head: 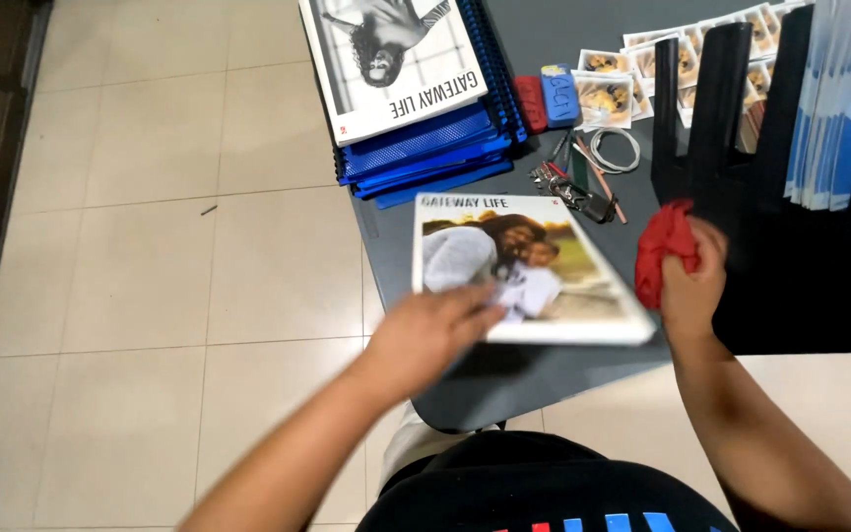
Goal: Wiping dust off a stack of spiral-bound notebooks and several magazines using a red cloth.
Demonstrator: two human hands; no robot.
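Hands occupy the near edge of the dark grey table (544, 30). Left hand (433, 330) lies flat, palm down and fingers extended, on the lower left part of the white-bordered booklet (529, 266); it presses on the cover and grasps nothing. Right hand (691, 286) is clenched around a crumpled red cloth (664, 246), which bulges out above and to the left of the fist, just beside the right edge of the booklet.

The booklet lies face up on the table near its front edge, slightly turned, with a photo cover showing a person in light clothing. Its near corner reaches toward the rounded table rim.

Beyond the booklet, a small cluster of loose items rests on the table: metal clips and pens (573, 182) and a coiled white cord (615, 150). A black upright rack (716, 108) stands to the right of these, with a row of blue-and-white booklets (839, 99) leaning behind it.

Farther back, a stack of blue spiral-bound books (425, 148) sits at the left table edge, topped by a white-covered booklet (391, 59) with a monochrome photo. To its right lie a red eraser-like block (530, 101), a blue block (559, 94), and rows of small photo prints (642, 64). Beige floor tiles (150, 246) extend to the left.
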